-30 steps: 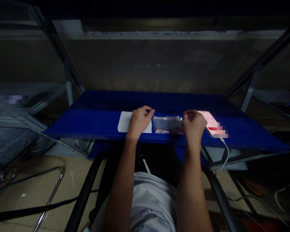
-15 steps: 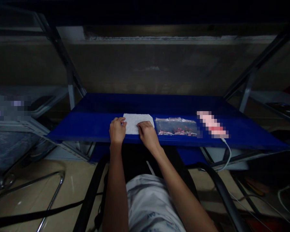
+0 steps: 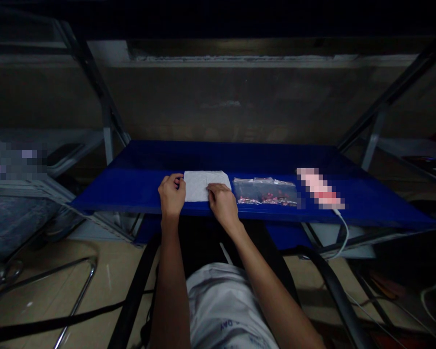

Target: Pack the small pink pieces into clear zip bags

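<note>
A white, slightly wrinkled sheet (image 3: pixel 196 186), like paper or thin cloth, lies flat near the front edge of the blue tabletop (image 3: pixel 145 160). My left hand (image 3: pixel 172 195) is at the sheet's left edge with curled fingers; whether anything sits between thumb and forefinger is too dark to make out. Over the sheet's right part, my right hand (image 3: pixel 223 202) has its fingertips pinched together, and what they hold, if anything, is hidden. Just right of that hand lie clear plastic zip bags (image 3: pixel 265 190) side by side, with small pink and dark bits along their lower ends.
A blurred-out pinkish object (image 3: pixel 319 188) with a white cable (image 3: pixel 346 230) lies on the right of the table. Metal frame posts (image 3: pixel 109 121) rise at both sides. Black chair armrests (image 3: pixel 134 291) flank my body, and a wall (image 3: pixel 225 97) stands behind the table.
My left hand has shifted slightly left, off the sheet to its edge, its fingers more curled. My right hand stays over the sheet, almost unmoved.
</note>
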Demonstrator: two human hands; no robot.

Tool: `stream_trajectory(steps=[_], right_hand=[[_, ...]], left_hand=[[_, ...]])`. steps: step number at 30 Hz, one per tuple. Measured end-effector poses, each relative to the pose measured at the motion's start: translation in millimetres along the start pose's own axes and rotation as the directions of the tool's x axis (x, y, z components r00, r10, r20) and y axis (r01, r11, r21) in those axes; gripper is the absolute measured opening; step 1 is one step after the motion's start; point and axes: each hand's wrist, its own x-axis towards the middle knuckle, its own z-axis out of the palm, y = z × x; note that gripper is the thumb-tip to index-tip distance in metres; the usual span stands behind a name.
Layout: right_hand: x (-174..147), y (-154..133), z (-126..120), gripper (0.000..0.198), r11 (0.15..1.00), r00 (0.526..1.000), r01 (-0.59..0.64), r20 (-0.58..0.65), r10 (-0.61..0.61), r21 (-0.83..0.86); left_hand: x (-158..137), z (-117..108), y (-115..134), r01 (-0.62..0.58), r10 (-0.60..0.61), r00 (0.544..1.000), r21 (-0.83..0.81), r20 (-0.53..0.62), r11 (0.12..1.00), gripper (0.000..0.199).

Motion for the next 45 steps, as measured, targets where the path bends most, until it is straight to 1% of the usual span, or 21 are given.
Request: stream_trajectory(steps=[3,6,9,12,17,22,25,27,30,33,35,37,39,40,41,42,43,45], right_hand=[[0,-3,-2,0.029,1.000,1.000,-0.014,0.005,0.014,-0.028],[1,-6,-3,0.028,0.999,1.000,0.003,0.005,-0.003,-0.039],[1,-7,-3,0.026,0.999,1.000,0.021,-0.001,-0.021,-0.025],[1,-6,-3,0.026,1.000,0.999,0.030,0.020,-0.030,-0.009],[3,-6,-5,0.026,0.999,0.999,0.040,0.028,-0.040,0.007],[4,-2,-4,0.026,0.999,1.000,0.003,0.010,-0.004,0.054],[3,-1,-4,0.027,0.999,1.000,-0.005,0.011,0.005,0.036],[1,-4,-5,0.027,1.000,1.000,0.014,0.015,-0.014,-0.007],[0,-11,-10,0.028,0.996,0.997,0.066,0.050,-0.063,-0.062],[5,-16,-27,0.030,0.993,0.992,0.110,0.071,-0.108,-0.034],[10,-13,-50,0.031,0.995,0.994,0.102,0.048,-0.102,0.001],[13,-1,-81,0.029,1.000,1.000,0.029,0.004,-0.029,0.002],[12,20,-114,0.028,0.991,0.990,-0.129,-0.059,0.127,-0.029],[10,32,-129,0.027,0.970,0.968,-0.235,-0.103,0.228,-0.058],[6,46,-142,0.027,0.937,0.933,-0.336,-0.169,0.318,-0.095],[2,60,-151,0.026,0.898,0.895,-0.420,-0.227,0.385,-0.133],[-2,73,-158,0.024,0.850,0.855,-0.498,-0.263,0.447,-0.175],[-11,96,-163,0.023,0.778,0.807,-0.586,-0.244,0.538,-0.225]], left_hand=[[1,-8,-9,0.004,-0.004,1.000,0.109,-0.008,0.994,0.034],[-2,-12,-15,0.036,-0.042,0.999,0.219,0.026,0.975,0.037],[-8,-12,-12,0.038,-0.059,0.996,0.275,0.068,0.961,0.040],[-12,-12,-6,0.040,-0.064,0.995,0.295,0.071,0.955,0.043],[-11,-12,-3,0.050,-0.071,0.996,0.290,0.062,0.956,0.041],[-8,-11,-2,0.103,-0.109,0.994,0.240,0.013,0.965,0.036],[-7,-10,-1,0.105,-0.105,0.994,0.219,-0.013,0.970,0.034],[-6,-10,-4,0.102,-0.102,0.995,0.189,-0.012,0.977,0.032],[-2,-12,-11,0.105,-0.108,0.994,0.117,0.023,0.988,0.030],[2,-13,-11,0.122,-0.124,0.992,0.051,0.024,0.991,0.029],[2,-13,1,0.107,-0.107,0.994,0.007,0.006,0.994,0.028],[0,-9,24,0.041,-0.040,0.999,-0.051,0.027,0.998,0.026],[-7,-2,55,-0.074,0.091,0.989,-0.143,0.114,0.987,0.025],[-11,3,72,-0.133,0.166,0.973,-0.197,0.162,0.971,0.024],[-17,9,90,-0.197,0.251,0.945,-0.246,0.210,0.949,0.023],[-23,15,106,-0.261,0.337,0.907,-0.290,0.254,0.921,0.024],[-30,23,121,-0.326,0.419,0.857,-0.314,0.299,0.892,0.024],[-43,38,145,-0.432,0.517,0.771,-0.291,0.372,0.853,0.030]])
